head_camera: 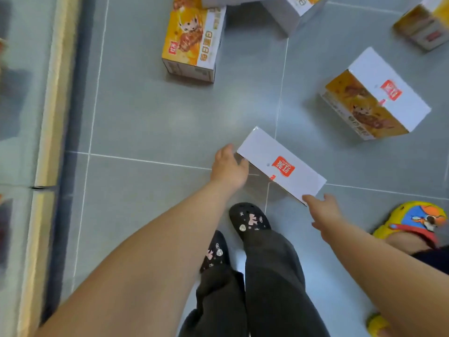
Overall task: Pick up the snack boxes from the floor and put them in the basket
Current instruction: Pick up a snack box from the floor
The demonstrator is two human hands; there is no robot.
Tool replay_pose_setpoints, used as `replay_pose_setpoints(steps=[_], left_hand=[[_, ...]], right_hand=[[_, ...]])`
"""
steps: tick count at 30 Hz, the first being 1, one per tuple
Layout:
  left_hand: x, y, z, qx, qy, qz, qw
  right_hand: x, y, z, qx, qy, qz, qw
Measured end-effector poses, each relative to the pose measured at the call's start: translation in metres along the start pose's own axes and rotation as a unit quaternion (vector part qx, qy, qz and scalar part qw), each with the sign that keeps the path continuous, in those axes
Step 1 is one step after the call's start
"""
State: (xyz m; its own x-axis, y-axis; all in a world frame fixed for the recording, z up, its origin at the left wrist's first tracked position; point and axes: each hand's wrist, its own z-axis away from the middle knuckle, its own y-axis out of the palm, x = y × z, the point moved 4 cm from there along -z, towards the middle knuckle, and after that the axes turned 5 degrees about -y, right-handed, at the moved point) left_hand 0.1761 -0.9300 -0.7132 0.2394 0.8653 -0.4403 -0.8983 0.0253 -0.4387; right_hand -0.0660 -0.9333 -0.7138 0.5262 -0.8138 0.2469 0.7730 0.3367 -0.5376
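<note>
A white snack box [281,164] with a red logo lies slantwise just above the grey tiled floor in front of my feet. My left hand [228,167] grips its left end, thumb on the top edge. At the box's right corner, my right hand [323,211] touches it with straight, spread fingers. More snack boxes lie on the floor: a yellow one [192,37] at upper centre, a white and yellow one [374,98] at right, and others cut off at the top [291,8] and at the top right [422,25]. No basket is in view.
My black clogs [250,222] stand right below the held box. Another person's foot in a yellow clog [413,222] is at the right edge. A blurred, pale wooden-edged unit [48,117] runs along the left side.
</note>
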Motion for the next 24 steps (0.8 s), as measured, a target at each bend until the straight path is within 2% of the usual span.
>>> replay_pose_setpoints(steps=[5, 10, 14, 17, 21, 24], left_hand=[[-0.017, 0.039, -0.060, 0.044, -0.008, -0.024, 0.999], [-0.017, 0.009, -0.045, 0.013, -0.063, 0.040, 0.997], [-0.012, -0.074, 0.023, -0.070, -0.094, 0.138, 0.984], [-0.010, -0.145, 0.096, -0.141, -0.107, 0.208, 0.962], [-0.010, -0.233, 0.216, -0.247, -0.103, 0.288, 0.919], [-0.010, -0.280, 0.311, -0.318, -0.112, 0.340, 0.878]], right_hand=[[0.008, 0.015, -0.045, 0.037, 0.077, -0.134, 0.987], [0.031, 0.002, -0.028, 0.035, 0.044, -0.129, 0.990], [0.093, -0.014, 0.044, 0.048, -0.069, -0.083, 0.993], [0.143, -0.024, 0.124, 0.080, -0.167, -0.046, 0.982], [0.199, -0.035, 0.250, 0.126, -0.274, -0.004, 0.953], [0.234, -0.043, 0.342, 0.166, -0.369, 0.067, 0.912]])
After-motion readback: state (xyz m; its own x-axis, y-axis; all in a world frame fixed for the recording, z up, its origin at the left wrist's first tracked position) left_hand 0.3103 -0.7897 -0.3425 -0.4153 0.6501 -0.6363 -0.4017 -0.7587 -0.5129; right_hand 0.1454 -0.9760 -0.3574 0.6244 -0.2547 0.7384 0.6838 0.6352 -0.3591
